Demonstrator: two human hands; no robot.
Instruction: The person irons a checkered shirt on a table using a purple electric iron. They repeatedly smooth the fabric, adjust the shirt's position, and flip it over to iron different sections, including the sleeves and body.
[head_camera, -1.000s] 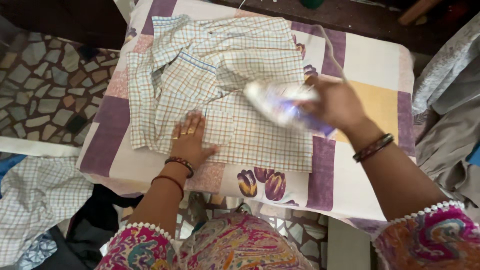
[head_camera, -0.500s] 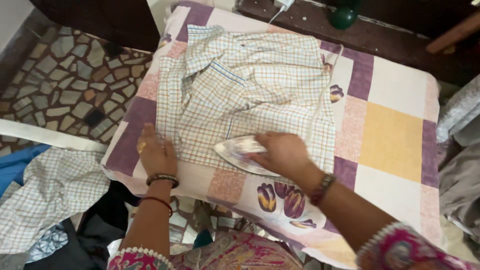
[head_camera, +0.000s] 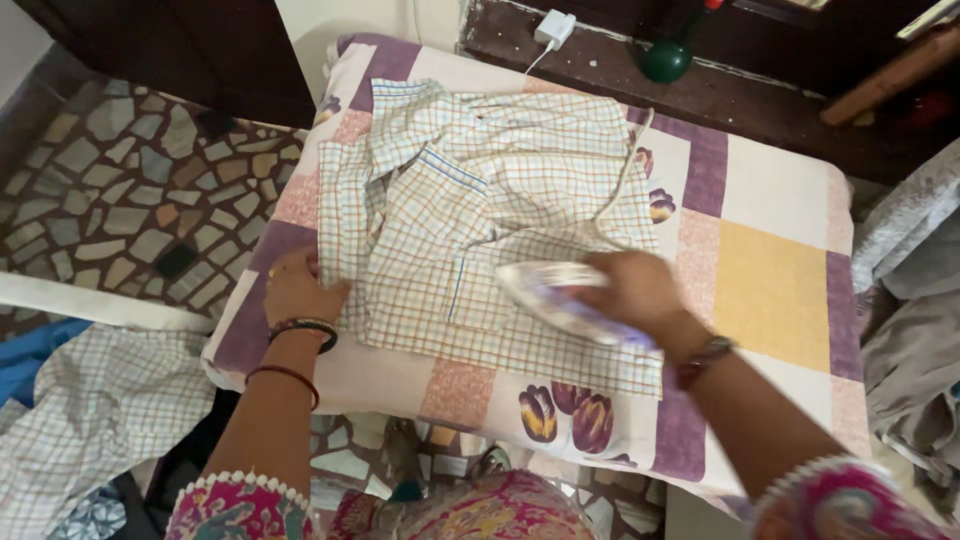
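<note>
Head view. A checked shirt (head_camera: 480, 210) lies spread on a worktop covered by a patchwork cloth (head_camera: 780, 250) of purple, yellow, pink and white squares with tulip prints. The right hand (head_camera: 635, 290) is closed around the handle of an electric iron (head_camera: 560, 295), which rests on the lower right part of the shirt, its pointed end towards the left. The iron appears blurred; its base is pale with a purple tint. A white cord (head_camera: 625, 175) runs from the iron up across the shirt towards the far edge of the worktop. The left hand (head_camera: 297, 290) lies flat, fingers together, on the shirt's left edge where the fabric meets the cloth, well apart from the iron. Both wrists carry bangles; the sleeves are pink patterned with white trim.

Beyond the worktop, a white plug adapter (head_camera: 552, 28) and a green round object (head_camera: 665, 60) sit on a dark ledge. A second checked garment (head_camera: 90, 400) lies at lower left above a mosaic stone floor (head_camera: 120, 190). Grey fabric (head_camera: 910, 300) is heaped at the right.
</note>
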